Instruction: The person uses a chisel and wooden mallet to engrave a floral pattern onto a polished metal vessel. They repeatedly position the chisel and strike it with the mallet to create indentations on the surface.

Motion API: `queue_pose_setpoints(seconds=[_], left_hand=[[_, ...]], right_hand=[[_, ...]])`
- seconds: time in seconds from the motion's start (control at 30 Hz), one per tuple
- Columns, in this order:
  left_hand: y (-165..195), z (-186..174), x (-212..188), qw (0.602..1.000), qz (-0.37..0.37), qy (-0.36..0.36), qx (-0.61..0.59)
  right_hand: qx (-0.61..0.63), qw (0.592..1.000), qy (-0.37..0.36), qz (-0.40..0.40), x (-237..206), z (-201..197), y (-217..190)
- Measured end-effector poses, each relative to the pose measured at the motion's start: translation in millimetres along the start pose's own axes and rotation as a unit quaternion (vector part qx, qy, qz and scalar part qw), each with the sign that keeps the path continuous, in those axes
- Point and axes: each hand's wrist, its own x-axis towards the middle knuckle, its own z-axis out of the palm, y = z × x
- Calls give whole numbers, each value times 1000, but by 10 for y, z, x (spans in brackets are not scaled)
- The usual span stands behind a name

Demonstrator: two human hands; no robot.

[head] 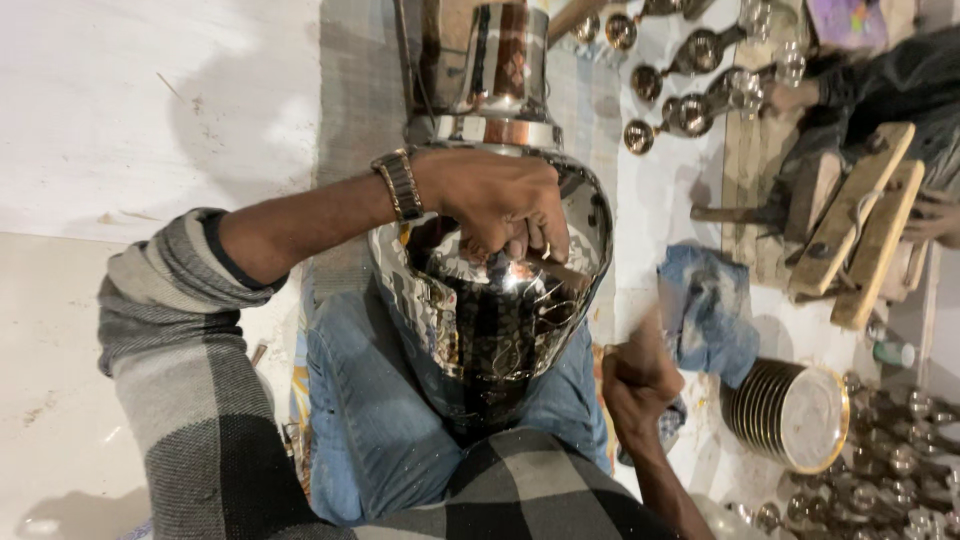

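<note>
A polished metal urn (500, 290) is braced across denim-clad knees, steadied by the left hand (500, 200), fingers pinching a small tool; the right hand (635, 375) is clenched, contents unclear.

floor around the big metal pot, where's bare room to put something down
Bare floor lies beside the left sleeve, with more pale surface above the left hand. Beside the right hand it is crowded: blue cloth, stack of plates, small metal pieces, ladles. The polished metal pot fills the lap.
</note>
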Motion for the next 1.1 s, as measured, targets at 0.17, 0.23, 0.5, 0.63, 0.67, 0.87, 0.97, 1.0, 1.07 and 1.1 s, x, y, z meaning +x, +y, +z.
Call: queue_pose_setpoints(seconds=[0.17, 0.23, 0.5, 0.63, 0.67, 0.87, 0.97, 1.0, 1.07, 1.1], left_hand=[[-41, -12, -10, 996, 85, -22, -20], [-55, -28, -13, 995, 90, -37, -2], [-159, 27, -34, 969, 228, 89, 23], [-281, 92, -70, 965, 226, 115, 69], [-297, 96, -70, 980, 178, 66, 56], [-234, 44, -116, 988, 143, 46, 40], [-190, -45, -136, 994, 103, -20, 11], [-164, -45, -148, 990, 135, 24, 37], [-129, -48, -143, 985, 162, 47, 43], [-128, -69, -148, 988, 152, 29, 32]], right_hand=[[-89, 995, 9, -40, -51, 63, 78], [-13, 999, 35, 7, -41, 63, 90], [-12, 1000, 15, -3, -35, 113, 68], [29, 999, 20, -22, -90, 166, 148], [-25, 999, 25, -40, -105, 170, 176], [-19, 999, -41, 10, -182, 107, 305], [20, 981, -49, 189, -208, 128, 302], [-19, 994, -35, 104, -202, 135, 298], [-56, 998, -24, 23, -189, 144, 276], [-39, 998, -33, 47, -173, 146, 264]])
